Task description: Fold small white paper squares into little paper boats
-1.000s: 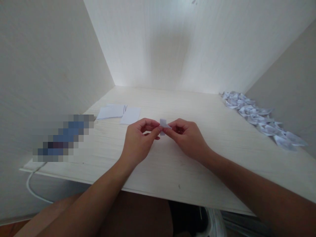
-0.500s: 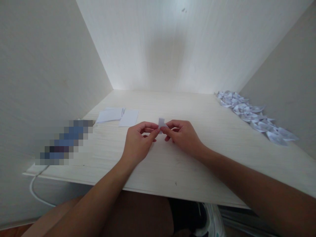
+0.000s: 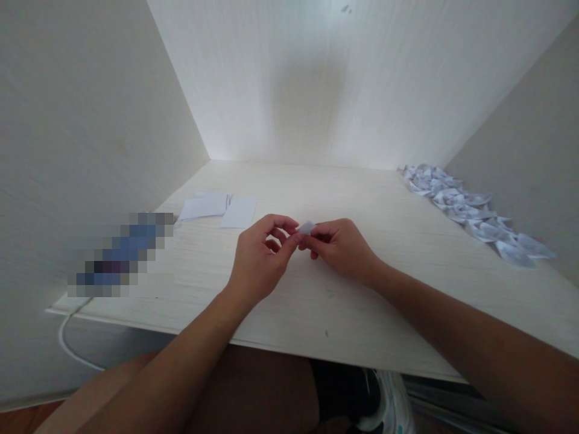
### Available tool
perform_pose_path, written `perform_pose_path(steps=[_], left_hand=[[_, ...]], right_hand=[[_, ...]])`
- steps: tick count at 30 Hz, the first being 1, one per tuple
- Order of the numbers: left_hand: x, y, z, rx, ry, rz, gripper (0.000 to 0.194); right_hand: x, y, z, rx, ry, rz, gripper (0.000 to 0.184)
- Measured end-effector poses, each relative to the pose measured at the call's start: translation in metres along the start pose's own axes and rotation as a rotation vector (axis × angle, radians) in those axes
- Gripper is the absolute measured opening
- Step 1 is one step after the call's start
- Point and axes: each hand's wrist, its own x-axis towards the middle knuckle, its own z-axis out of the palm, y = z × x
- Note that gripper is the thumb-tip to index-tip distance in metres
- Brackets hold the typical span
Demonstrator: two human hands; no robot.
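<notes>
A small folded piece of white paper (image 3: pixel 306 228) is held above the middle of the desk, between the fingertips of both hands. My left hand (image 3: pixel 265 256) pinches it from the left with thumb and forefinger. From the other side, my right hand (image 3: pixel 341 246) grips it between thumb and forefinger. The fingers cover most of the paper, so its folds cannot be made out. Flat white paper sheets (image 3: pixel 205 206) lie on the desk beyond my left hand, with a single white sheet (image 3: pixel 239 213) beside them.
Many folded paper pieces (image 3: pixel 470 208) lie in a long heap along the right wall. A blurred-out bluish object (image 3: pixel 131 250) rests at the left edge, with a white cable (image 3: pixel 63 337) hanging below it. Pale panels (image 3: pixel 307 108) enclose the desk (image 3: pixel 289 319).
The strip of paper that stood up between my fingertips is now folded down smaller and tilted. The fingers of both hands have shifted around it, and the view has moved slightly.
</notes>
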Motion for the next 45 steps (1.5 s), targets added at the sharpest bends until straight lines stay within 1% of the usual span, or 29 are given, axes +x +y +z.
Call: perform_pose_path(steps=[4, 7, 9, 11, 14, 19, 22, 25, 28, 30, 31, 33, 35, 37, 39, 42, 45], left_hand=[[0.002, -0.002, -0.004, 0.120, -0.044, 0.108, 0.010], [0.003, -0.003, -0.009, 0.155, -0.083, 0.119, 0.009], [0.003, -0.005, -0.011, 0.119, -0.112, 0.062, 0.011], [0.003, -0.005, -0.012, 0.038, -0.128, -0.033, 0.015], [0.003, -0.002, -0.013, -0.100, -0.110, -0.141, 0.017], [0.007, 0.004, -0.016, -0.276, -0.083, -0.209, 0.017], [0.006, 0.006, -0.016, -0.288, -0.091, -0.233, 0.018], [0.002, 0.009, -0.014, -0.298, -0.102, -0.224, 0.022], [-0.001, 0.011, -0.011, -0.341, -0.092, -0.206, 0.028], [-0.001, 0.013, -0.010, -0.367, -0.075, -0.192, 0.031], [-0.001, 0.014, -0.010, -0.376, -0.069, -0.184, 0.031], [-0.001, 0.015, -0.009, -0.380, -0.069, -0.171, 0.031], [-0.002, 0.016, -0.008, -0.373, -0.055, -0.154, 0.031], [-0.003, 0.016, -0.007, -0.329, -0.023, -0.130, 0.033], [-0.005, 0.016, -0.006, -0.250, 0.003, -0.096, 0.036], [-0.008, 0.015, -0.005, -0.150, 0.024, -0.044, 0.033], [-0.010, 0.013, -0.005, -0.113, 0.038, -0.004, 0.029]], right_hand=[[0.000, 0.003, 0.000, -0.025, -0.026, -0.038, 0.021], [-0.001, 0.004, -0.001, -0.028, -0.048, -0.055, 0.019], [-0.001, 0.004, -0.001, -0.048, -0.057, -0.070, 0.018], [0.000, 0.005, -0.001, -0.068, -0.071, -0.097, 0.018], [0.000, 0.005, 0.000, -0.052, -0.093, -0.147, 0.019], [-0.003, 0.001, 0.001, 0.061, -0.087, -0.208, 0.015], [-0.005, 0.000, 0.002, -0.006, -0.026, -0.273, 0.019], [-0.006, 0.000, 0.002, -0.107, 0.021, -0.354, 0.022], [-0.008, -0.002, 0.003, -0.161, 0.011, -0.403, 0.023], [-0.010, -0.004, 0.003, -0.141, 0.009, -0.419, 0.018], [-0.010, -0.005, 0.003, -0.113, 0.014, -0.425, 0.018], [-0.012, -0.007, 0.004, -0.056, 0.034, -0.426, 0.026], [-0.012, -0.007, 0.005, -0.028, 0.048, -0.415, 0.029], [-0.013, -0.007, 0.007, -0.028, 0.064, -0.413, 0.029], [-0.013, -0.006, 0.008, -0.030, 0.075, -0.442, 0.030], [-0.013, -0.006, 0.010, -0.027, 0.076, -0.481, 0.033], [-0.012, -0.007, 0.010, -0.010, 0.071, -0.428, 0.030]])
